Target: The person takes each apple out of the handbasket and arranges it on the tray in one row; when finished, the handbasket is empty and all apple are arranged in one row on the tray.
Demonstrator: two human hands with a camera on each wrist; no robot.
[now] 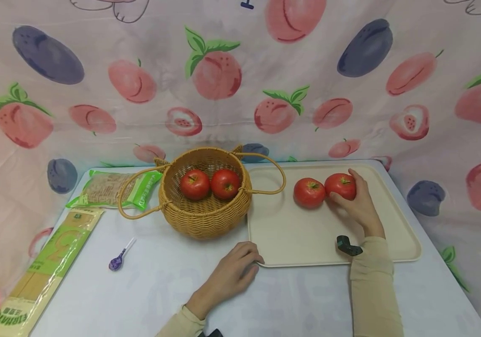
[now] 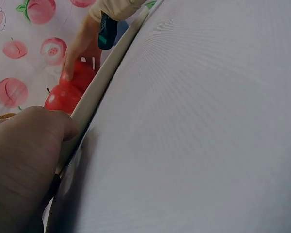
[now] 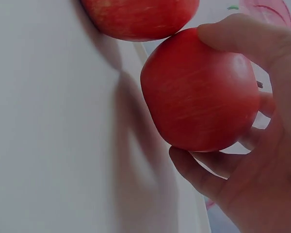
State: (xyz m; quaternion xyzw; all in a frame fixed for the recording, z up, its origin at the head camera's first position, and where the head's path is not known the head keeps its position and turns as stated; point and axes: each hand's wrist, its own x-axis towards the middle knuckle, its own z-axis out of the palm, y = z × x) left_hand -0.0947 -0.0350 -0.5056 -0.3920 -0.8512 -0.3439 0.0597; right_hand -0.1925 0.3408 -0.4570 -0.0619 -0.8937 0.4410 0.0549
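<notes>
In the head view, two red apples sit side by side on the cream tray (image 1: 295, 243). My right hand (image 1: 359, 206) grips the right apple (image 1: 339, 186), thumb on one side and fingers on the other; the right wrist view shows this apple (image 3: 201, 92) between them. Touching it is the other tray apple (image 1: 309, 193). My left hand (image 1: 233, 270) rests at the tray's front left corner, fingers loosely bent against the rim. Two more apples, a left one (image 1: 195, 184) and a right one (image 1: 225, 183), lie inside the wicker basket (image 1: 204, 224).
Left of the basket lies a green-edged clear food packet (image 1: 109, 189). A long packet of noodles (image 1: 50, 257) runs along the table's left side. Between it and the basket is a purple lollipop (image 1: 116, 262). The basket's right handle (image 1: 280, 174) reaches over the tray's corner.
</notes>
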